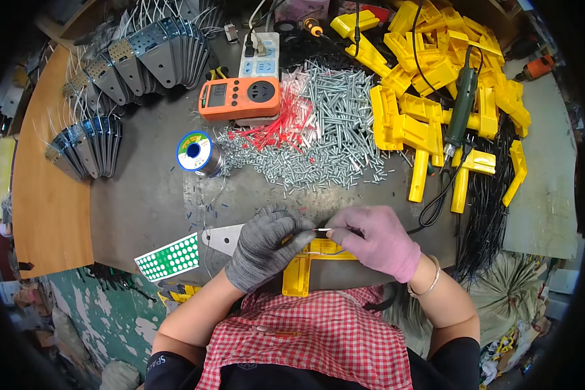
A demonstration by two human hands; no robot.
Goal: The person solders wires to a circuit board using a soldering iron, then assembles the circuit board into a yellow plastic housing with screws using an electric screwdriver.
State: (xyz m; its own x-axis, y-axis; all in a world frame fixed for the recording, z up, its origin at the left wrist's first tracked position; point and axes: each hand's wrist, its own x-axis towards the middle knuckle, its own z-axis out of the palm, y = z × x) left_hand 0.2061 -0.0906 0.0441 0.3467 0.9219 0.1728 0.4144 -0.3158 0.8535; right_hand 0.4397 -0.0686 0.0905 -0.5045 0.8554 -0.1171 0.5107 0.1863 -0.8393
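At the near edge of the bench, my left hand (266,246) in a grey knitted glove and my right hand (382,244) in a pink glove come close together. Between their pinched fingertips runs a thin wire (323,229), with a short white section showing. Directly below lies a yellow plastic handle housing (296,276), its hollow side up, partly covered by both hands. A grey wire crosses it. From under my left hand a tapered grey metal plate (222,239) with holes sticks out to the left.
A green sheet with white dots (169,257) lies left. Beyond are a solder spool (198,155), an orange meter (239,99), heaped screws (341,110) and red sleeves (276,130). Yellow housings (429,71) and a green electric screwdriver (463,97) lie right; metal plates (166,58) stand far left.
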